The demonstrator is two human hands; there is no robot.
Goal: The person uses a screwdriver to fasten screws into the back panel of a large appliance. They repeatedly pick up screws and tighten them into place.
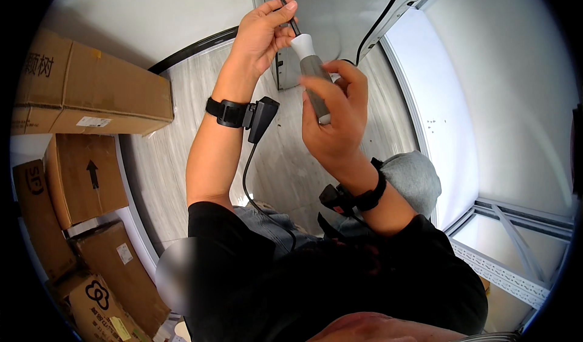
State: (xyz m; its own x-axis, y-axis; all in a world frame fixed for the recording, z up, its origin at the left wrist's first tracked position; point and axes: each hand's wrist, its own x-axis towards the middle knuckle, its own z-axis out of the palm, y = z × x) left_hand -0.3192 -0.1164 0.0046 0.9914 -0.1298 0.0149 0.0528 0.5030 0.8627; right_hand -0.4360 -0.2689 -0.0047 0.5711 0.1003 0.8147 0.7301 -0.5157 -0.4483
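A screwdriver with a grey handle, a white collar and a dark thin shaft slants between my hands, its shaft pointing up and to the left. My left hand pinches the shaft near its tip between thumb and fingers. Around the lower part of the handle, my right hand is closed, with its fingers slightly smeared by motion. Just beyond the tip stands the edge of a pale metal panel; whether the tip touches it I cannot tell.
Cardboard boxes are stacked along the left side. A black cable runs down the metal panel. At the lower right is a metal slotted frame. Black strapped devices sit on both wrists, one trailing a cord. The floor has grey wood-look boards.
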